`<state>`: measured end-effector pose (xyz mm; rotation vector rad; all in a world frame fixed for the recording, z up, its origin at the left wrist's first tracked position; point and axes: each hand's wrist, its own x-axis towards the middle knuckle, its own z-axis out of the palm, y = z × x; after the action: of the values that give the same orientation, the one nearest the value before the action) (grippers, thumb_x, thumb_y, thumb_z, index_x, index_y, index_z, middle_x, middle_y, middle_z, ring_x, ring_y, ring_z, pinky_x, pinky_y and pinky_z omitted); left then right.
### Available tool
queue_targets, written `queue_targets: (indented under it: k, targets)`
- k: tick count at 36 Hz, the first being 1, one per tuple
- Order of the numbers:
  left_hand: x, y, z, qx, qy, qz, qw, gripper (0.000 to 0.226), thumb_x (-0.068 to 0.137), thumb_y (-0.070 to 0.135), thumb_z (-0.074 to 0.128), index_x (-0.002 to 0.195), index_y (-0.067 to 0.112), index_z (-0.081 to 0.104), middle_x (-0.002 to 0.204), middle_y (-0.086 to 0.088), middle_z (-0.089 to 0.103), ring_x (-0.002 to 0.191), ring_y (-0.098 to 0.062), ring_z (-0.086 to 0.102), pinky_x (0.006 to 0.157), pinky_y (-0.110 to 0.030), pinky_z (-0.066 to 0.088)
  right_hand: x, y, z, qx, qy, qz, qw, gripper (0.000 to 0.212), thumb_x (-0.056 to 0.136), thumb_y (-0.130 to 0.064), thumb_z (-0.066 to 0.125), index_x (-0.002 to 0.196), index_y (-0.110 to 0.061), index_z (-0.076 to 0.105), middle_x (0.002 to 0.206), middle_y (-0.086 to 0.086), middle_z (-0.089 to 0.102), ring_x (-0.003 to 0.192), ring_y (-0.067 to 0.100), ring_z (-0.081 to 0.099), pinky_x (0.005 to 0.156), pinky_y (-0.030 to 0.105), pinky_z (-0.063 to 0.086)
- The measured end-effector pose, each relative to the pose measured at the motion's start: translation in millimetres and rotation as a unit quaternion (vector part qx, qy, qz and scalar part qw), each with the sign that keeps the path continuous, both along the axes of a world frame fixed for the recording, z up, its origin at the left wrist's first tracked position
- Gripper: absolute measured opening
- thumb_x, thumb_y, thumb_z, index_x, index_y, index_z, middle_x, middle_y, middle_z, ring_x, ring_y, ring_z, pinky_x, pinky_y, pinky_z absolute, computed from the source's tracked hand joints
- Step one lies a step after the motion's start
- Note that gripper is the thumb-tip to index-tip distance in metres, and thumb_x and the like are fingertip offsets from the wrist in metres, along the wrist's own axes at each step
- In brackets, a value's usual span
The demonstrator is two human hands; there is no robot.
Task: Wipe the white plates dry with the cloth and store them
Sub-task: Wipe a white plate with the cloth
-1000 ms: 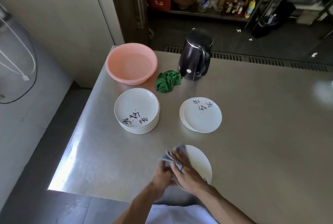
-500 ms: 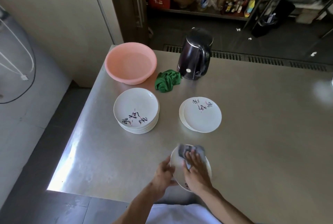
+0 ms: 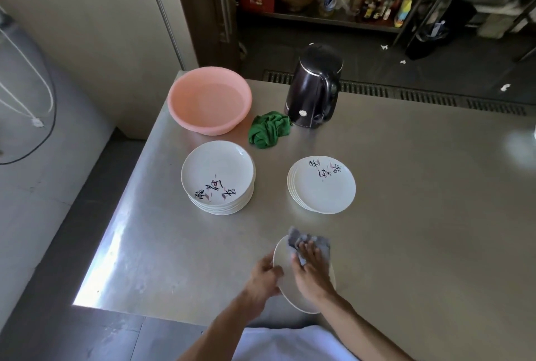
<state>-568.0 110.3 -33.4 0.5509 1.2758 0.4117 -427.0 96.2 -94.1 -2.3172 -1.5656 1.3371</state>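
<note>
A white plate (image 3: 285, 276) is held tilted just above the near edge of the steel table (image 3: 406, 215). My left hand (image 3: 265, 276) grips its left rim. My right hand (image 3: 311, 269) presses a grey cloth (image 3: 311, 243) flat against the plate's upper face, fingers fairly straight. Further back stand two stacks of white plates with painted characters: a taller stack (image 3: 218, 177) on the left and a lower stack (image 3: 322, 184) on the right.
A pink basin (image 3: 209, 99) sits at the table's far left corner. A crumpled green cloth (image 3: 269, 129) lies beside a dark electric kettle (image 3: 314, 88). The table's left and near edges drop to the floor. Cluttered shelves stand beyond.
My right hand has slid the grey cloth from the plate's left side up and across to its top right part. The left hand's grip has stayed on the rim.
</note>
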Motion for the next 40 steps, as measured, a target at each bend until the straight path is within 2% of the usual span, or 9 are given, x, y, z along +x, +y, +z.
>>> queue_targets:
  k: [5,11,14,17,20,26,33,36,40]
  targets:
    - [2,0,-6,-0.006,0.041,-0.011,0.999,0.027,0.102,-0.002,0.048,0.125,-0.004,0.063,0.123,-0.028,0.068,0.116,-0.043,0.066,0.1,-0.059,0.053,-7,-14,6,0.081,0.152,0.081,0.982,0.053,0.108,-0.043,0.029,0.158,-0.032,0.018,0.164,-0.02,-0.003,0.148,-0.007,-0.008,0.119,0.014,-0.006]
    - [-6,-9,-15,0.027,-0.046,0.072,0.996,0.054,0.076,0.0,0.049,0.125,0.016,0.067,0.113,-0.018,0.074,0.1,-0.029,0.071,0.082,-0.051,0.06,4,2,-1,-0.013,-0.051,-0.015,0.999,0.058,0.108,-0.043,0.017,0.16,-0.018,0.012,0.168,0.004,-0.005,0.154,0.015,-0.009,0.124,0.035,-0.005]
    - [-7,-3,-17,0.026,-0.009,0.085,0.996,0.032,0.083,-0.009,0.052,0.107,0.011,0.061,0.098,-0.013,0.071,0.085,-0.02,0.069,0.07,-0.036,0.054,-5,7,9,0.002,0.063,-0.076,0.995,0.059,0.108,-0.046,0.021,0.16,-0.019,0.012,0.168,0.001,-0.002,0.153,0.01,-0.008,0.124,0.032,-0.004]
    - [-2,2,-16,0.037,0.053,0.062,0.996,0.023,0.081,0.01,0.067,0.092,0.011,0.047,0.089,-0.013,0.057,0.084,-0.023,0.058,0.073,-0.042,0.048,-10,1,22,0.031,0.179,-0.085,0.98,0.067,0.098,-0.068,0.023,0.158,-0.037,0.02,0.158,-0.016,0.03,0.149,0.006,0.021,0.12,0.029,0.018]
    - [0,-4,-13,0.022,0.043,0.054,0.997,0.029,0.089,0.011,0.072,0.1,0.01,0.045,0.097,-0.017,0.063,0.089,-0.026,0.065,0.078,-0.047,0.058,-10,-5,23,0.043,0.195,-0.002,0.98,0.064,0.098,-0.067,0.025,0.157,-0.042,0.019,0.16,-0.027,0.013,0.15,-0.002,0.007,0.123,0.025,0.006]
    - [0,-7,-17,-0.011,0.004,0.071,0.997,0.04,0.093,-0.013,0.047,0.12,0.014,0.061,0.099,-0.011,0.07,0.083,-0.024,0.069,0.068,-0.038,0.06,2,2,5,0.001,-0.007,-0.004,1.0,0.058,0.108,-0.043,0.022,0.16,-0.018,0.015,0.167,0.003,-0.005,0.153,0.013,-0.012,0.123,0.032,-0.01]
    - [3,-10,-21,-0.005,0.024,0.034,0.999,0.026,0.098,-0.004,0.051,0.113,0.006,0.07,0.105,-0.014,0.077,0.093,-0.023,0.074,0.075,-0.038,0.063,-7,-13,1,0.065,0.154,0.066,0.984,0.052,0.105,-0.05,0.031,0.156,-0.038,0.026,0.163,-0.024,0.005,0.147,-0.012,-0.002,0.12,0.016,0.0]
    - [1,-11,-23,0.01,-0.003,0.043,0.999,0.035,0.095,-0.008,0.049,0.116,0.01,0.071,0.109,-0.017,0.076,0.096,-0.026,0.073,0.08,-0.043,0.06,-2,-11,-1,0.057,0.099,0.067,0.991,0.055,0.106,-0.051,0.028,0.157,-0.034,0.021,0.162,-0.022,-0.001,0.148,-0.007,-0.008,0.117,0.015,-0.004]
    - [-4,-9,-25,0.005,-0.031,0.108,0.994,0.049,0.091,-0.015,0.038,0.117,0.015,0.067,0.108,-0.014,0.074,0.097,-0.027,0.069,0.081,-0.046,0.06,2,0,1,0.011,-0.021,-0.025,0.999,0.059,0.107,-0.048,0.02,0.159,-0.02,0.018,0.168,0.001,0.001,0.154,0.013,-0.007,0.124,0.033,-0.004]
